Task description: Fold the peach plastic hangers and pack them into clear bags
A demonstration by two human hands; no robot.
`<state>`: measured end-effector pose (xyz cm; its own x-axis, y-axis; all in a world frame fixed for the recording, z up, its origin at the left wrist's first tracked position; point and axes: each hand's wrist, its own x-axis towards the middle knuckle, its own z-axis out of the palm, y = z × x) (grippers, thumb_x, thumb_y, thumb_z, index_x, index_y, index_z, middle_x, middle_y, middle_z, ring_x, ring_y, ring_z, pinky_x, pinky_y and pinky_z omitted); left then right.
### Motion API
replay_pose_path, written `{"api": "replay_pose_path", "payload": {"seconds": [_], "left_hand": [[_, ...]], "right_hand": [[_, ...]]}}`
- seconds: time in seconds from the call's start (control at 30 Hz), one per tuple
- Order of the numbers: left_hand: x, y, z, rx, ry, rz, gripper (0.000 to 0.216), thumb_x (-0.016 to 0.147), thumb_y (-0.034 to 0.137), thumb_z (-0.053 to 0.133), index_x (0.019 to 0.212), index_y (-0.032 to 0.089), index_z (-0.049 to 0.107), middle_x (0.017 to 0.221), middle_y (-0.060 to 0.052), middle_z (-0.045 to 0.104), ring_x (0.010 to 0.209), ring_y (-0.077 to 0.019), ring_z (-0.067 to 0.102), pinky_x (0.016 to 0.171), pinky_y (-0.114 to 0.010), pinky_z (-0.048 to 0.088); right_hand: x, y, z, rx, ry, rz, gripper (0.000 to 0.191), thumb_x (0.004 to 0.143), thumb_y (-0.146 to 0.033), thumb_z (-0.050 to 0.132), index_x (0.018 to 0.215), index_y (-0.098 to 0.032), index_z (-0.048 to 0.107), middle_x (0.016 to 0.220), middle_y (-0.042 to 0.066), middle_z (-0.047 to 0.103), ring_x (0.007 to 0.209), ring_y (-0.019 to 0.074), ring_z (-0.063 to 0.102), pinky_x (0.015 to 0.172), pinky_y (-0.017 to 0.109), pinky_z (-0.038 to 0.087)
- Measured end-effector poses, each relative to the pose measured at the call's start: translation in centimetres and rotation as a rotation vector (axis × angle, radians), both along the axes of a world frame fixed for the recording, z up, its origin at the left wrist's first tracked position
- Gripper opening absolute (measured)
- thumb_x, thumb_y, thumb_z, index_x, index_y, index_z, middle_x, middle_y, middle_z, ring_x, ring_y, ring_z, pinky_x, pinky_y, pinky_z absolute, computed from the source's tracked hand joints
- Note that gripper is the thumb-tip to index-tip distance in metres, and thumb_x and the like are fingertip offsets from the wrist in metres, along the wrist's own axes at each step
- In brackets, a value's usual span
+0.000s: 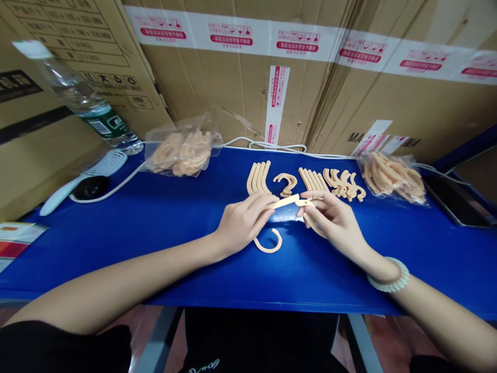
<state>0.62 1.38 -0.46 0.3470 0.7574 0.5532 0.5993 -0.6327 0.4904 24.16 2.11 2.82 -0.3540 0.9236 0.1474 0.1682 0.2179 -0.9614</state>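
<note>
blue tabletop backed by cardboard boxes. both the left hand and right hand pinch a pale peach plastic hanger piece between them, its hook curling just below the left fingers.

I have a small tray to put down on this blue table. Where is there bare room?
Bare blue table lies between the black disc and the left hand, and again right of the right hand, below the right bag. The back strip is crowded with loose hook pieces.
</note>
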Motion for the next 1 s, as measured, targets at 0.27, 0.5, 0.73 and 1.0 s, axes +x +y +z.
{"api": "replay_pose_path", "payload": {"seconds": [0.27, 0.5, 0.73, 1.0], "left_hand": [[0.1, -0.1, -0.2, 0.127, 0.416, 0.013, 0.031, 0.105, 0.027, 0.04, 0.113, 0.018, 0.069, 0.08, -0.006, 0.07, 0.055, -0.0146, 0.059, 0.048, -0.024, 0.034], [0.6, -0.3, 0.6, 0.111, 0.447, -0.037, 0.043, 0.107, 0.034, 0.034, 0.084, 0.016, 0.064, 0.062, -0.003, 0.054, 0.046, -0.0122, 0.042, 0.044, -0.026, 0.018], [0.6, -0.6, 1.3, -0.008, 0.282, -0.077, 0.041, 0.105, 0.038, 0.039, 0.074, 0.019, 0.058, 0.056, 0.001, 0.042, 0.043, -0.0108, 0.03, 0.043, -0.026, 0.016], [0.3, -0.7, 1.0, -0.08, 0.21, -0.093, 0.04, 0.107, 0.035, 0.032, 0.081, 0.019, 0.058, 0.057, 0.001, 0.05, 0.044, -0.0107, 0.038, 0.047, -0.024, 0.021]], "right_hand": [[-0.6, -0.1, -0.5, -0.242, -0.056, 0.236, 0.039, 0.094, -0.049, 0.062, 0.11, -0.014, 0.069, 0.066, 0.002, 0.071, 0.043, 0.0076, 0.051, 0.042, 0.02, 0.04], [-0.5, -0.9, 0.0, -0.067, -0.22, 0.188, 0.039, 0.096, -0.045, 0.061, 0.07, -0.017, 0.066, 0.043, -0.005, 0.055, 0.035, 0.0066, 0.045, 0.042, 0.02, 0.037], [-0.6, -1.9, 0.3, 0.365, -0.373, 0.09, 0.031, 0.101, -0.035, 0.056, 0.077, -0.019, 0.068, 0.056, -0.002, 0.063, 0.043, 0.0089, 0.054, 0.048, 0.022, 0.043], [0.0, -2.1, -0.6, 0.754, -0.504, 0.094, 0.016, 0.099, -0.026, 0.058, 0.1, -0.021, 0.074, 0.071, 0.002, 0.074, 0.055, 0.0142, 0.065, 0.054, 0.026, 0.052]]}}
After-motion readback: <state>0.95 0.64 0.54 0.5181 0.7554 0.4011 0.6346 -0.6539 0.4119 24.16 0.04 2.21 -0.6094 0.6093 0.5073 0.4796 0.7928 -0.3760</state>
